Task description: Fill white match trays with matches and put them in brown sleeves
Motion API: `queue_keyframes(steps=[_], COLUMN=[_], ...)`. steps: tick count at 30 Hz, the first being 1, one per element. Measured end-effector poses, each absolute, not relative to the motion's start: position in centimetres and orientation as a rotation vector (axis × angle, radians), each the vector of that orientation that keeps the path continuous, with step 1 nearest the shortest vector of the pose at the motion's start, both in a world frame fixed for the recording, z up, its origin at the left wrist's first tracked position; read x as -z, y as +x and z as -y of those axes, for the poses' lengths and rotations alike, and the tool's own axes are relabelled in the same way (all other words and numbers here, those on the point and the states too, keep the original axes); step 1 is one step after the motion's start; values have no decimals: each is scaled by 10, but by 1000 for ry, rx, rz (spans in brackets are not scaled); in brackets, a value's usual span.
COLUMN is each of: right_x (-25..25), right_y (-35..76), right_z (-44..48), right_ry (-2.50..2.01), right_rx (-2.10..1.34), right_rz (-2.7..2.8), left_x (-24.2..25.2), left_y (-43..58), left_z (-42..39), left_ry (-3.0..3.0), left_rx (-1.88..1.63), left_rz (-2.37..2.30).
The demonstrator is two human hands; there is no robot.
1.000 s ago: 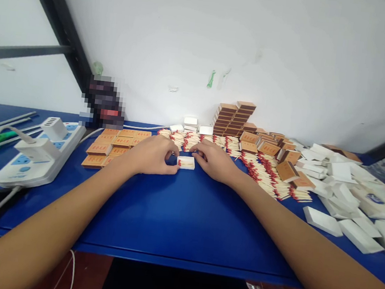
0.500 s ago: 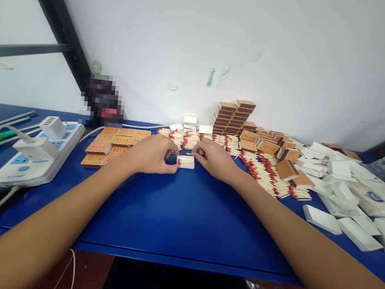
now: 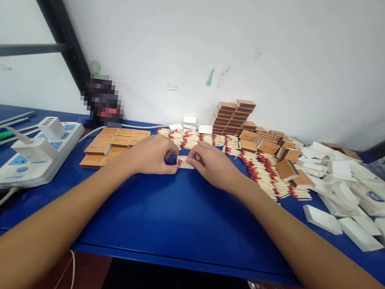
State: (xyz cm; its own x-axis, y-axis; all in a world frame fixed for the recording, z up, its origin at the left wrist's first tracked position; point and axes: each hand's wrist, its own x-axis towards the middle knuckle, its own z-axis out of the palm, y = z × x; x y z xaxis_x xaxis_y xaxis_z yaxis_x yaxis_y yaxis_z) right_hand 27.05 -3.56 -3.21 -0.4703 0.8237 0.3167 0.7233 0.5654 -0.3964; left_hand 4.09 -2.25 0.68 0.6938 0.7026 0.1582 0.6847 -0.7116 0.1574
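A small white matchbox tray (image 3: 185,167) lies on the blue table, with a few red-headed matches (image 3: 182,161) inside. My left hand (image 3: 156,155) steadies its left end, thumb and fingers curved around that side. Over the right end, my right hand (image 3: 211,163) has its fingertips pinched together at the match sticks; the exact grip is partly hidden. Just behind both hands runs a row of loose matches (image 3: 190,139). A larger spread of matches (image 3: 262,173) lies to the right of my right hand.
Filled-looking orange matchboxes (image 3: 100,148) sit stacked left of my left forearm. Brown boxes (image 3: 233,116) form a tall stack by the wall, with loose orange sleeves (image 3: 268,147) beside it. White trays (image 3: 323,217) pile up at right. A power strip (image 3: 48,160) with cables stands at left.
My right hand has moved slightly left and down, bringing a match from behind the tray's right end into the tray. My left hand stays at the tray.
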Motion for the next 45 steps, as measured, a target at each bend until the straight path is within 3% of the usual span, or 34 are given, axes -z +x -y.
queue_keyframes(steps=[8, 25, 30, 36, 45], right_x=[33, 39, 37, 47, 46], right_y=[303, 290, 295, 303, 298], right_z=[11, 9, 14, 5, 3], right_ry=[-1465, -1797, -1512, -1257, -1289], right_rx=[-84, -3, -373, -236, -247], right_rz=[2125, 2106, 2142, 2284, 2340], left_x=[-7, -7, -5, -6, -6], left_y=[40, 40, 40, 40, 40], left_z=[20, 21, 19, 21, 20], left_ry=[2805, 2809, 2817, 2810, 2804], left_rx=[-319, -305, -315, -317, -328], left_rz=[-1163, -1178, -1146, -1156, -1153])
